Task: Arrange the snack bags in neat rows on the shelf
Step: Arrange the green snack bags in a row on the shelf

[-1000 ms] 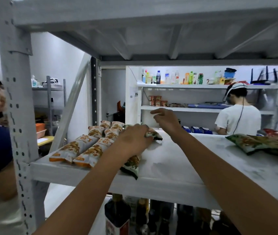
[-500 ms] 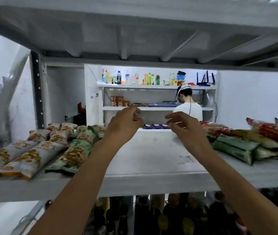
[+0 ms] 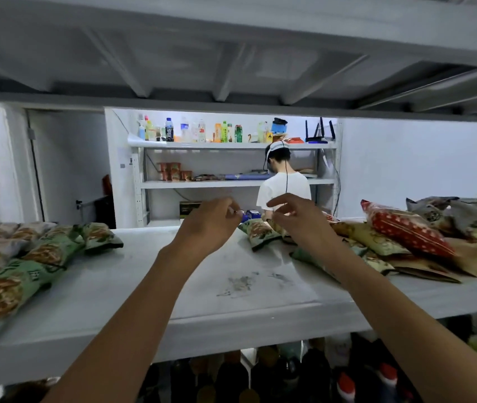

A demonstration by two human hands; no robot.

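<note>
On the left of the white shelf (image 3: 190, 289), green snack bags (image 3: 42, 257) lie in a row beside a row of pale orange bags (image 3: 1, 238). A loose pile of bags covers the right side, with a red bag (image 3: 405, 229) on top. One small green bag (image 3: 260, 234) lies at the pile's near-left edge. My left hand (image 3: 211, 225) hovers just left of it with loosely curled fingers, holding nothing. Directly over that bag's right end my right hand (image 3: 298, 221) hangs with spread fingers; whether it touches is unclear.
The deck of the upper shelf (image 3: 231, 53) hangs low overhead. Dark bottles (image 3: 289, 373) stand on the level below. Behind the shelf a person in a white shirt (image 3: 285, 187) faces a far rack holding drink bottles (image 3: 202, 132).
My left hand has left the green bag in the left rows. Both hands have moved right across the bare middle to the pile, and the view has turned right with them.
</note>
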